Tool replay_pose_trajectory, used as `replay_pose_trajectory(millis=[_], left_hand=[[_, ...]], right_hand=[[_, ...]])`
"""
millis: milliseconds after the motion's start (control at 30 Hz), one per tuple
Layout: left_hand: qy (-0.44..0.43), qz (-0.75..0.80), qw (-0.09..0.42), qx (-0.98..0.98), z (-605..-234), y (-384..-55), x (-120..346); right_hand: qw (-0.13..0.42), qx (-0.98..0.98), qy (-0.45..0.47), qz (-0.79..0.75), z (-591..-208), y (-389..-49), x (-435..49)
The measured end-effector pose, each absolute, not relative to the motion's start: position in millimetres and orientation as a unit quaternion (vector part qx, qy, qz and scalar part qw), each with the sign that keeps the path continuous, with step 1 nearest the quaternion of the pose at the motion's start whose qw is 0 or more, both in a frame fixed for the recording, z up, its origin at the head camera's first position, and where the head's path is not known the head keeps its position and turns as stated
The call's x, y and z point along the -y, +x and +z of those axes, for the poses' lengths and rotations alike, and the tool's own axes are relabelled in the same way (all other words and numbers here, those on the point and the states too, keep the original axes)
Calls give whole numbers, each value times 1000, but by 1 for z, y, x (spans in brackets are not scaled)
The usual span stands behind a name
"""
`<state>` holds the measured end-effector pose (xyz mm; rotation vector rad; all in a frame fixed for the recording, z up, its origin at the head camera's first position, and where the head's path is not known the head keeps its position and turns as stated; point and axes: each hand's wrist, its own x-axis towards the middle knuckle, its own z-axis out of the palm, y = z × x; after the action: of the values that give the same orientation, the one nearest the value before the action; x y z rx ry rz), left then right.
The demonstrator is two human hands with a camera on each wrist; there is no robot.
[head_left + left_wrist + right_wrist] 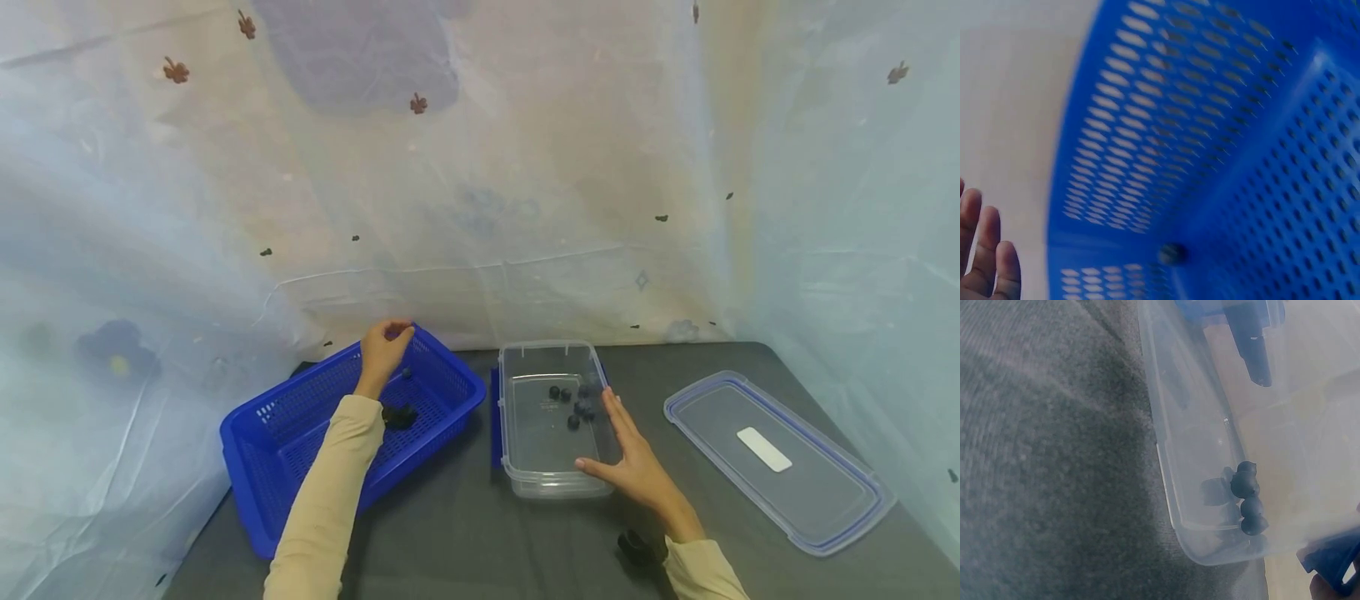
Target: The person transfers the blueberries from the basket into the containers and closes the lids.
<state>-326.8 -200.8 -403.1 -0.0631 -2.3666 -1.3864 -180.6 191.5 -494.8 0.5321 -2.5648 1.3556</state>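
I have the box [555, 450] upright on the surface [450, 542], its long axis running away from the person, open at the top. My right hand [639, 467] is spread at the box's right wall, thumb apart from the fingers; it grips nothing that I can make out. I judge that it steadies the box, since an empty tub this light would slide easily if knocked. The berries [573, 422] lie loose on the box's floor, gathered toward the right wall, perhaps because the floor dips that way. They are round, so I can give them no long axis, and they are too small on my feed for me to tell which way any stem end points.

The basket [262, 417] stands just left of the box, its long axis slanting so that its far end comes nearest to it; likely set there for a short reach. One more berry [1172, 253] sits in a corner of that end. My left hand [382, 357] is above it, fingers and thumb bent toward each other; whether they pinch anything, I cannot tell.

Right of the box the lid [817, 492] lies flat, its long axis slanting from far beside the box to nearer and farther right, probably put there to leave the opening free.
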Motion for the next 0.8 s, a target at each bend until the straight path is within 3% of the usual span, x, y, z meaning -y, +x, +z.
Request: replay_pose_trajectory(millis=[300,800], left_hand=[[11,-473,224,852,-439,-333,218],[52,-430,122,893,-470,-337,226]], right_hand=[[99,863,182,460,-496,-181,-192],[106,861,188,461,-497,-183,-193]])
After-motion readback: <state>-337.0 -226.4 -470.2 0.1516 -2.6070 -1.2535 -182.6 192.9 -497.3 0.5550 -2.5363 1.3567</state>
